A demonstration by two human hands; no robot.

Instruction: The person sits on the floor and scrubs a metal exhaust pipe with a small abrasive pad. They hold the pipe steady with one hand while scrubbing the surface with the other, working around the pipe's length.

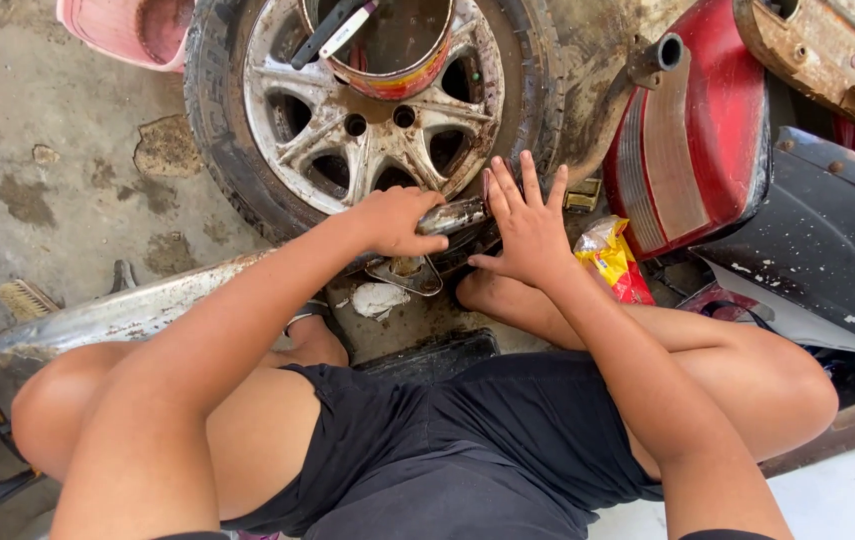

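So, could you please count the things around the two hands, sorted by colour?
Silver or grey: 2, the alloy wheel and the long metal pipe gripped by the left hand
Red: 2, the tin can and the body panel
Yellow: 1, the wrapper beside the right hand
Pink: 1, the tub
Total: 6

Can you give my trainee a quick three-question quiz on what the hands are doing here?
1. True or false: the left hand grips the narrow end of the long metal pipe.
2. The right hand is: A) fisted, B) flat with fingers spread, C) holding a brush.
3. What sits on the wheel?

Key: 1 true. 2 B. 3 a rusty round can holding tools.
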